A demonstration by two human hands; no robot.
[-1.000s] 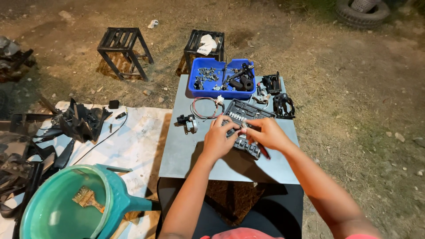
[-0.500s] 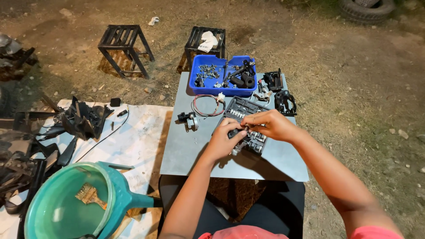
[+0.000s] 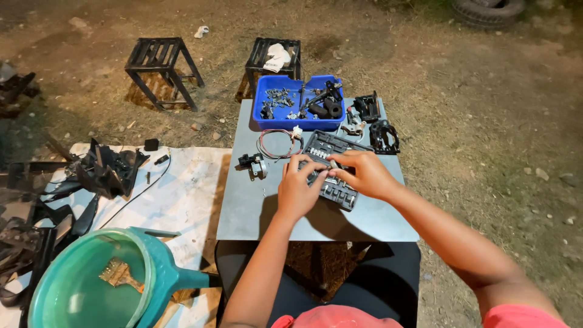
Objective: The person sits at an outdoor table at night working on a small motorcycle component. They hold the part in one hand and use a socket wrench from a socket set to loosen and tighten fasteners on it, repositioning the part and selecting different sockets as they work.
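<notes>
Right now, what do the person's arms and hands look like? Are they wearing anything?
Both arms are bare from wrist to upper arm. The left hand and right hand have no gloves, rings or watch. Short pinkish-red sleeves show at the picture's bottom edge.

Outdoors, bare dirt ground (image 3: 486, 109); grey table (image 3: 255, 212); two black metal stools (image 3: 159, 64); white ground sheet (image 3: 182, 194); artificial light.

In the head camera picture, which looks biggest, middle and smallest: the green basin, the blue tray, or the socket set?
1. green basin, though it sits nearest the camera
2. blue tray
3. socket set, partly under both hands, so unsure against the tray
</notes>
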